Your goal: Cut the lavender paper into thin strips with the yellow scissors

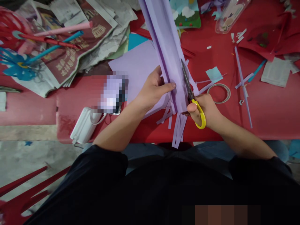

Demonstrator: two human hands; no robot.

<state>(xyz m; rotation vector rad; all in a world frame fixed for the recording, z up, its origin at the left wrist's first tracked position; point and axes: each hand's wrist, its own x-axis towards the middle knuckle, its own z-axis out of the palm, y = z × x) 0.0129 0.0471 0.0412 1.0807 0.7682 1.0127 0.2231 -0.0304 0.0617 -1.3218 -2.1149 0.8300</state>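
Observation:
My left hand (153,89) grips a long folded sheet of purple paper (167,53), its thumb pressed flat on the front near the lower end. In my right hand (206,107) is a pair of scissors with yellow handles (201,117); the dark blades point up along the paper's right edge, where a narrow strip hangs loose. How far apart the blades are is hard to see. Below the paper's lower end dangle several thin purple strips (179,131). A flat purple sheet (134,61) lies on the table behind my left hand.
On the red table (234,128), a roll of tape (219,93) and a light-blue paper piece (214,74) lie right of the scissors. A phone (111,93) and white power bank (83,125) sit at left. Newspapers (79,56) and paper pinwheels (21,64) cover the far left.

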